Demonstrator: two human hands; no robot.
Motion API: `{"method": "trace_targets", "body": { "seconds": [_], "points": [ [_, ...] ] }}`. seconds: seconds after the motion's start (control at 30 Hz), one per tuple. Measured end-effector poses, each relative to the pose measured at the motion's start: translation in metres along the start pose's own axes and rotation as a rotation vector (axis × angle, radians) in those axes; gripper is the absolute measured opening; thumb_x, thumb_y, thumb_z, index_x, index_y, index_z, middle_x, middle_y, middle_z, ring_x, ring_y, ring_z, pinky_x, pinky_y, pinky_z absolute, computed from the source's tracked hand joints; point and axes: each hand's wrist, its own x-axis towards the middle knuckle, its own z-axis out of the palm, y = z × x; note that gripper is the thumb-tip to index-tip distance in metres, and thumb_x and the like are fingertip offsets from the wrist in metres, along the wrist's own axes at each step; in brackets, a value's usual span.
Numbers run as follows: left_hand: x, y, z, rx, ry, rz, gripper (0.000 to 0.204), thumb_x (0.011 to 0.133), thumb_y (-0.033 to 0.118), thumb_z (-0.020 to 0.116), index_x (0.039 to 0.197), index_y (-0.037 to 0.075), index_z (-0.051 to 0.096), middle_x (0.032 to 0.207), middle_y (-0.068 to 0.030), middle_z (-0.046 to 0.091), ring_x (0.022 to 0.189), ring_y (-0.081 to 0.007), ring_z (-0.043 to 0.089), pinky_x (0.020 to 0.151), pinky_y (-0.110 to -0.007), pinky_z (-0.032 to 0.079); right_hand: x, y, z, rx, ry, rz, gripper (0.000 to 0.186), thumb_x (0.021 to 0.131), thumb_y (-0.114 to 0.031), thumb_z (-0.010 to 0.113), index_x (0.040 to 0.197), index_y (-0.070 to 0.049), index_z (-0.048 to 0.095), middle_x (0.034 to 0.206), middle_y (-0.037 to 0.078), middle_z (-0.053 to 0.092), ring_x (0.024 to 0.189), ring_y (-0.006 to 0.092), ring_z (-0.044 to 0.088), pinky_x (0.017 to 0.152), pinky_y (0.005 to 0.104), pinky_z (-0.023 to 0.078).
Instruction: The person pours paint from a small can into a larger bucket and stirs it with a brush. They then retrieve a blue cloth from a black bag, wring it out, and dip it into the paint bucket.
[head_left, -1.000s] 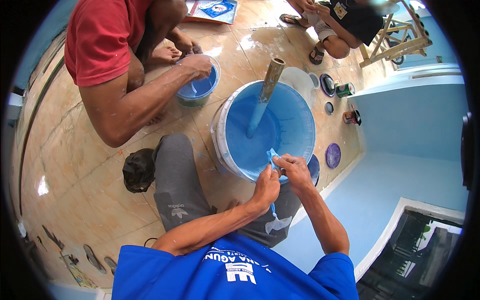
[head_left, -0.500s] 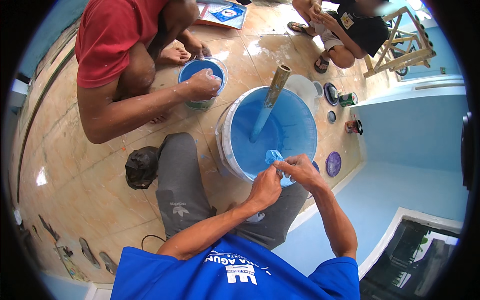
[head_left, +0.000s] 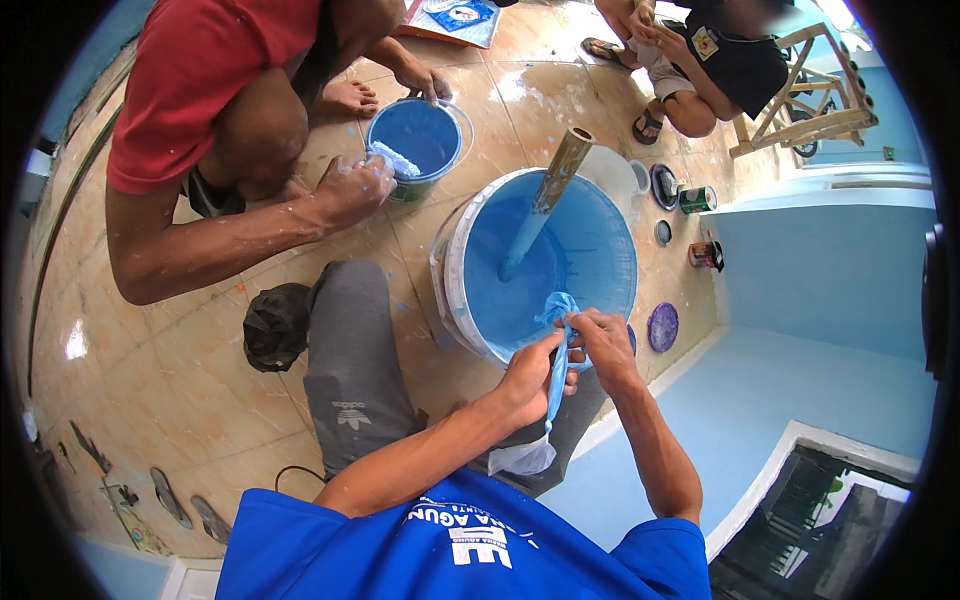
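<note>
Both my hands are closed on a thin, twisted plastic bag (head_left: 557, 392), smeared light blue, over the near rim of a large white bucket (head_left: 447, 250). Its crumpled top sticks up past my fingers, and a whitish, clearer end hangs down over my lap. My left hand (head_left: 533, 380) pinches the bag from the left. On its other side, my right hand (head_left: 603, 350) grips it near the crumpled top. Light blue paint (head_left: 500, 290) coats the bucket's inside, and a thick bamboo pole (head_left: 563, 172) leans in it.
At left a person in a red shirt (head_left: 215, 75) holds a whitish-blue wad at a small blue bucket (head_left: 425, 135). Another person (head_left: 725, 65) crouches at back right. Paint cans (head_left: 697, 200), a purple lid (head_left: 663, 327) and a black bag (head_left: 277, 327) sit on the tiles.
My hands have drawn the plastic bag out lengthwise, so its strip and whitish end now show below them. The person in red has moved their near hand left and down from the small bucket.
</note>
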Motion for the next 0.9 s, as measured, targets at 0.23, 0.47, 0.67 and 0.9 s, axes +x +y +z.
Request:
{"method": "trace_targets", "body": {
  "seconds": [0.23,0.47,0.67,0.9],
  "points": [
    [0.011,-0.009,-0.008,0.068,-0.086,0.115,0.019,0.108,0.024,0.047,0.110,0.008,0.057,0.092,-0.0023,0.058,0.061,-0.0100,0.050,0.053,-0.026,0.038,-0.005,0.004,-0.002,0.208,-0.057,0.108,0.032,0.096,-0.023,0.067,0.094,0.008,0.074,0.090,0.012,0.067,0.074,0.0150,0.063,0.068,0.0297,0.049],
    [0.011,-0.011,-0.008,0.217,-0.006,0.176,0.014,0.106,0.020,0.048,0.101,0.010,0.057,0.080,0.0001,0.054,0.053,-0.0079,0.045,0.048,-0.024,0.033,-0.016,0.007,-0.002,0.230,-0.189,0.201,0.031,0.095,-0.026,0.069,0.083,0.003,0.072,0.084,0.006,0.064,0.079,0.0145,0.059,0.073,0.0322,0.046],
    [0.007,-0.012,-0.003,0.247,0.089,0.132,0.023,0.105,0.023,0.046,0.086,0.013,0.053,0.067,0.0053,0.041,0.046,-0.0050,0.034,0.043,-0.026,0.025,-0.013,0.015,0.000,0.198,-0.098,0.086,0.025,0.099,-0.022,0.067,0.093,0.001,0.074,0.074,0.000,0.061,0.068,0.0097,0.057,0.068,0.0283,0.047],
    [0.004,-0.010,-0.004,0.361,0.045,0.120,0.024,0.105,0.021,0.044,0.083,0.013,0.050,0.064,0.0070,0.038,0.046,-0.0040,0.030,0.042,-0.026,0.021,-0.012,0.016,0.002,0.263,-0.078,0.087,0.021,0.097,-0.019,0.069,0.092,0.002,0.074,0.076,0.001,0.065,0.066,0.0082,0.055,0.065,0.0269,0.046]
  ]
}}
